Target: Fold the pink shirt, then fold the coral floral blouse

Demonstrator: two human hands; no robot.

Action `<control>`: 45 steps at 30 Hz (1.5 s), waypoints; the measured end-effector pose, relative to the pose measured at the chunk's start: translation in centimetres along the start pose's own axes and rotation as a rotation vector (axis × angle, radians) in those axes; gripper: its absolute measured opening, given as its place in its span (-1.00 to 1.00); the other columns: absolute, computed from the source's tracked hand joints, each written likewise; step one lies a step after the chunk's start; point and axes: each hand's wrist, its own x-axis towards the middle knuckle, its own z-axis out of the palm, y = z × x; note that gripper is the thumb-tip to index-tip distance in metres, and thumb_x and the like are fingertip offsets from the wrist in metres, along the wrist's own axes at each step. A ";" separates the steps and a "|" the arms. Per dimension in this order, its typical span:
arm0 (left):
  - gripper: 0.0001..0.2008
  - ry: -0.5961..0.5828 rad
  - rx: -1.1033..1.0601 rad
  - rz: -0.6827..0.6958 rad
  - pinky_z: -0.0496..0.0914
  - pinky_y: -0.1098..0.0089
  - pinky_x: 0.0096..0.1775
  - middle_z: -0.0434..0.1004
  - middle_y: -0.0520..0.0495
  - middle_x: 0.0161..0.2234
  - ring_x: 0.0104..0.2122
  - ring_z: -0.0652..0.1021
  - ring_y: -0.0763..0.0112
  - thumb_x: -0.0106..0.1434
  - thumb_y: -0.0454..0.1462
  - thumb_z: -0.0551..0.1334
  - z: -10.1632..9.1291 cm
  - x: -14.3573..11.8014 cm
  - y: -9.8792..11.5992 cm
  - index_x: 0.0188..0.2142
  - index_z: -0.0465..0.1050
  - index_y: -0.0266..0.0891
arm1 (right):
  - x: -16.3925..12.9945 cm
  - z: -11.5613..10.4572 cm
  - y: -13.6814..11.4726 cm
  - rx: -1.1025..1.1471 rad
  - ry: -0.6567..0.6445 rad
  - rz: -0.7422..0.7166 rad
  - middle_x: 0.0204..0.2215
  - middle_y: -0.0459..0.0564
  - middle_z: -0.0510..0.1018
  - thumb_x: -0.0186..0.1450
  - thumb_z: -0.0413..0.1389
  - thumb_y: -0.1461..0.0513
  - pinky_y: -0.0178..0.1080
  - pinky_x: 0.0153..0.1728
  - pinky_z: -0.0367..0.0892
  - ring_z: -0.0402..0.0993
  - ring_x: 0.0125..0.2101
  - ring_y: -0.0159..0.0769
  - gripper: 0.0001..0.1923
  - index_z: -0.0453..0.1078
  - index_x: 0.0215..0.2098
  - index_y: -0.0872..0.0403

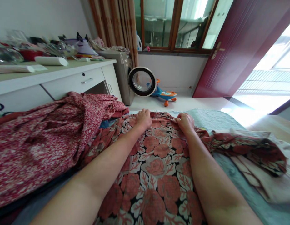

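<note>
A garment with large orange-pink flowers on black (156,168) lies spread on the bed in front of me. My left hand (143,118) rests on its far edge, fingers curled over the cloth. My right hand (185,122) grips the same far edge a little to the right, bunching the fabric. Both forearms stretch across the garment. Part of the garment trails off to the right (248,147) over some folded beige cloth (264,178).
A heap of red speckled fabric (42,140) lies at the left. A teal bed cover (212,118) shows beyond. A cluttered white desk (72,78), a washing machine (126,75) with its door open, a toy ride-on (165,93) and a dark red door (243,47) stand behind.
</note>
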 end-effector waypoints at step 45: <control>-0.47 -0.151 -0.051 0.298 0.01 -0.14 0.28 0.16 -0.10 0.35 0.34 0.13 -0.01 0.34 0.08 0.01 3.8 -2.6 3.7 0.22 0.28 0.02 | -0.1 1.5 -0.5 -0.065 -0.030 -0.039 -0.16 0.11 0.54 0.25 0.07 0.24 -0.08 -0.09 0.14 0.32 -0.07 -0.04 -0.75 0.59 -0.22 -0.01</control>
